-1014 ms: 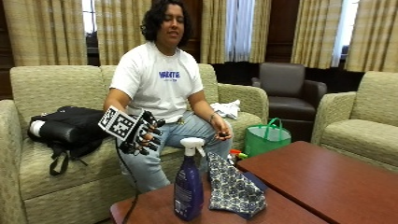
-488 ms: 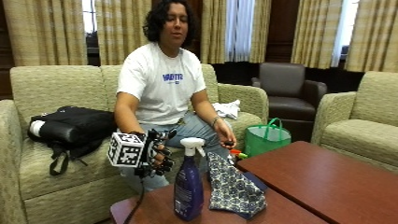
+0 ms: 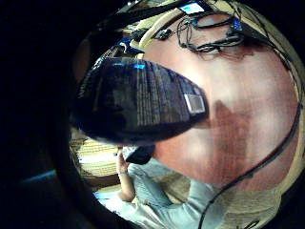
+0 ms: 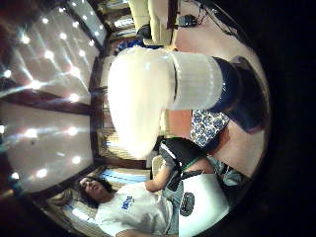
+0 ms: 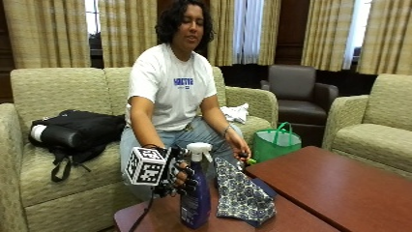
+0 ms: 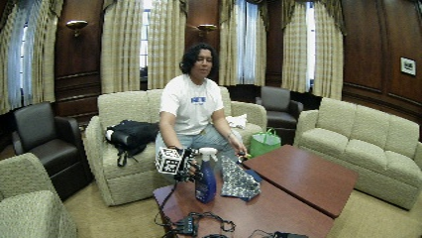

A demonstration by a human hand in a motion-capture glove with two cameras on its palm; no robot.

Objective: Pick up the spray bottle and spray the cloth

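Note:
A blue spray bottle (image 5: 196, 198) with a white trigger head stands upright near the corner of the brown table (image 5: 161, 220). My gloved right hand (image 5: 179, 175) is against its neck on the sofa side, fingers curling round it just under the head. In the palm views the white head (image 4: 148, 94) and the dark body (image 3: 138, 100) fill much of the picture. A blue-and-white patterned cloth (image 5: 241, 195) rises in a peak right beside the bottle. The person's bare left hand (image 5: 239, 151) is just behind the cloth's top.
A second brown table (image 5: 341, 188) adjoins on the far side of the cloth. A green bag (image 5: 275, 142) stands on the floor by the sofa, and a black bag (image 5: 77, 133) lies on the sofa seat. Cables (image 6: 198, 223) lie at the table's front end.
My gloved hand has come down from beside the person's knee and moved in to the bottle's neck. Bottle and cloth have stayed in place.

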